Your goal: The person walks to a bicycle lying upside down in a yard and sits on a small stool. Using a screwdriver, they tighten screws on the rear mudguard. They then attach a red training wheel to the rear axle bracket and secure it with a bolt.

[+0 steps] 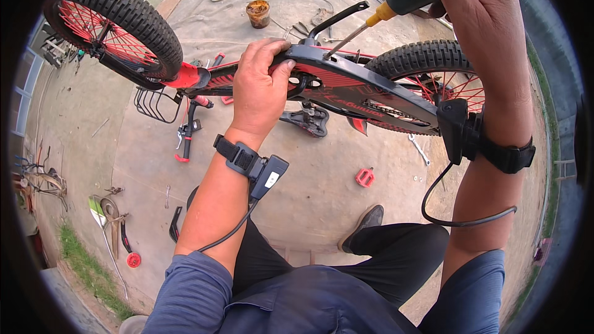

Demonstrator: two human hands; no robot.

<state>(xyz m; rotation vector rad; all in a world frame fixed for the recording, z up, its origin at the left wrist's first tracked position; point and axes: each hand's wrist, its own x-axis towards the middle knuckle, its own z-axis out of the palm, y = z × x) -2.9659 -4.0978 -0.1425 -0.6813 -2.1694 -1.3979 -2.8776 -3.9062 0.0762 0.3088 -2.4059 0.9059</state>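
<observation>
Black chain guard (365, 78) is slanting from upper centre toward middle right; I'm watching the nearer left hand (262, 89) clasping its left end while the right hand (479, 9), apart, is holding a screwdriver (385, 12) at its upper edge.

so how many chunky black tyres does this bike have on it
2. The front tyre is at the upper left; the rear tyre is right of centre, partly hidden behind the chain guard.
</observation>
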